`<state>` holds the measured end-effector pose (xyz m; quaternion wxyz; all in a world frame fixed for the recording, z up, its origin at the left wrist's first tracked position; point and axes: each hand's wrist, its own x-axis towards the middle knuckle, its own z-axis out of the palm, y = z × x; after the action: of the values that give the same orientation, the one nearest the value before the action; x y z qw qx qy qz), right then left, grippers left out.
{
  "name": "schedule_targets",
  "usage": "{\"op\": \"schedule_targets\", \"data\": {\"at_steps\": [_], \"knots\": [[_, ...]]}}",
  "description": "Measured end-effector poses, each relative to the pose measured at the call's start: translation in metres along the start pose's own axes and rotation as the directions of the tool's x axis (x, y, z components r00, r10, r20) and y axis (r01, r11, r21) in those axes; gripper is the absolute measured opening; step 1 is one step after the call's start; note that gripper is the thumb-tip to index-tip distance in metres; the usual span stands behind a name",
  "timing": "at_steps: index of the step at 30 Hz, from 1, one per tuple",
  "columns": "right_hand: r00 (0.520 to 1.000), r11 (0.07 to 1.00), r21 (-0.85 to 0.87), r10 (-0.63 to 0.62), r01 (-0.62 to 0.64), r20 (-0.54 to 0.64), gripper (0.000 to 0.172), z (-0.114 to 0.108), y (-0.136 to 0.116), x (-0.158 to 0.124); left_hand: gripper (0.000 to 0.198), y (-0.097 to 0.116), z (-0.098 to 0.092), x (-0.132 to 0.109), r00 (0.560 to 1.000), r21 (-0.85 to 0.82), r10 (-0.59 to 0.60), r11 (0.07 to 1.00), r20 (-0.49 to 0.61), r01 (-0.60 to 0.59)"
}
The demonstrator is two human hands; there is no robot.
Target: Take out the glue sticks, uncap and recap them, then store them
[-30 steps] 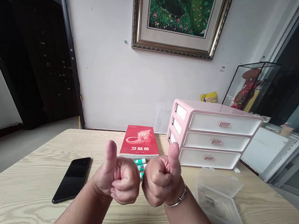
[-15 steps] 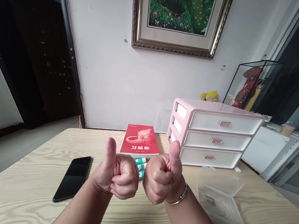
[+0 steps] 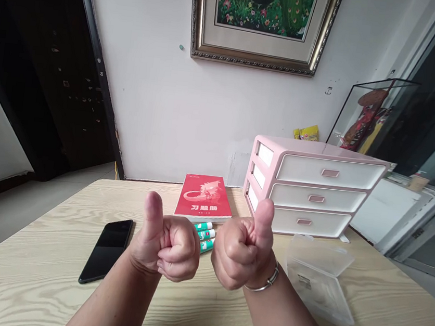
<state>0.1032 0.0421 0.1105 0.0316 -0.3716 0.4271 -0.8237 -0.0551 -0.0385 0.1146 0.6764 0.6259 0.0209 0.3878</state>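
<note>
- My left hand & right hand: both clenched in fists, thumbs up, holding nothing, raised over the pale wood-grain worktop.
- Green-and-white glue sticks lie btwn/behind them, just in front of the red paperback book.
- Black phone to my left.

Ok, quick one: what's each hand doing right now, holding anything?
Left hand: closed fist, thumb up, holding nothing.
Right hand: closed fist, thumb up, holding nothing; bracelet on the wrist.
</note>
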Motion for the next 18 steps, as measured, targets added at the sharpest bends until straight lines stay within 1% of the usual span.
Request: {"op": "schedule_targets", "data": {"at_steps": [2, 3, 5, 8, 12, 15, 18], "knots": [[0.999, 1.000, -0.001, 0.006, -0.006, -0.031, 0.083, -0.0007, -0.0011, -0.0005, 0.079, 0.0008, -0.0002, 0.0015, 1.000, -0.024, -0.002, 1.000, -0.009, 0.002], [1.000, 1.000, -0.006, -0.002, 0.002, -0.023, 0.083, -0.0012, -0.0017, -0.0006, 0.079, 0.0010, -0.0006, 0.0023, 1.000, -0.035, -0.006, 0.999, -0.019, 0.006], [0.999, 0.999, -0.024, -0.025, 0.025, 0.024, 0.082, -0.0019, -0.0026, -0.0001, 0.079, 0.0010, -0.0018, 0.0036, 1.000, -0.042, -0.007, 0.999, -0.012, 0.007], [0.996, 0.997, -0.055, -0.053, 0.057, 0.073, 0.080, -0.0022, -0.0033, 0.0006, 0.080, 0.0002, -0.0038, 0.0045, 0.999, -0.042, 0.015, 0.999, 0.037, -0.013], [0.997, 0.996, -0.064, -0.054, 0.058, 0.061, 0.080, -0.0035, -0.0048, 0.0002, 0.080, -0.0010, -0.0047, 0.0052, 0.999, -0.055, 0.020, 0.998, 0.039, -0.018], [0.999, 0.997, -0.076, -0.022, 0.025, 0.041, 0.081, -0.0052, -0.0050, -0.0003, 0.081, -0.0017, -0.0036, 0.0062, 0.999, -0.045, 0.013, 0.999, 0.041, -0.011], [1.000, 0.996, -0.085, -0.003, 0.005, 0.019, 0.081, -0.0052, -0.0038, 0.0001, 0.081, -0.0029, -0.0021, 0.0074, 1.000, -0.058, 0.002, 0.998, 0.014, -0.001]]}}
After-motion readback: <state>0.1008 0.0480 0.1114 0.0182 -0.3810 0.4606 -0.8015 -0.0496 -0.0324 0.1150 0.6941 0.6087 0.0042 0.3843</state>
